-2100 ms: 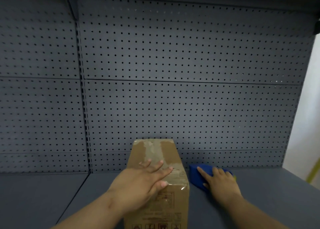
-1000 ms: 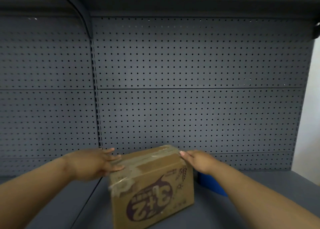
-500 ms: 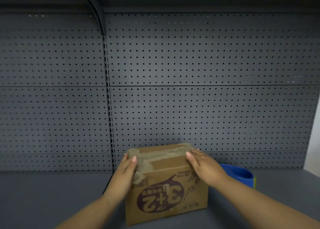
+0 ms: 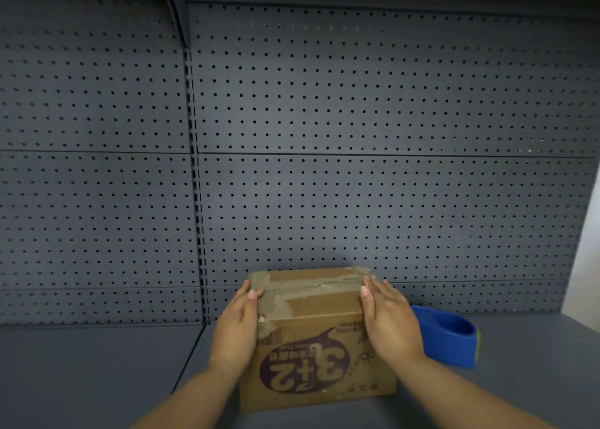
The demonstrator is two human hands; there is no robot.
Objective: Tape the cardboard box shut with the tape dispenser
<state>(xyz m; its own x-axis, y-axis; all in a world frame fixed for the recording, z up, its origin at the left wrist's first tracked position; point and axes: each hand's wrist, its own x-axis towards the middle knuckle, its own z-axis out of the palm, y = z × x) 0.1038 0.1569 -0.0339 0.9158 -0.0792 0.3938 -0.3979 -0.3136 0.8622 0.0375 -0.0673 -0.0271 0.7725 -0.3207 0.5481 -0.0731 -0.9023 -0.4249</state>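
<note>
The cardboard box (image 4: 311, 341), end-on to the person two seconds earlier, was turned until its printed long side faced them. The left hand (image 4: 235, 328) moved from the top to the left end, and the right hand (image 4: 389, 324) left the blue tape dispenser (image 4: 451, 337) for the right end.

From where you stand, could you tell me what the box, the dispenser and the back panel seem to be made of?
Cardboard box: brown matte cardboard, printed front.
Tape on its top: clear glossy film, it glints.
Tape dispenser: probably moulded plastic, smooth blue with a slight sheen.
Back panel: likely painted sheet metal, matte grey, evenly punched holes.
</note>
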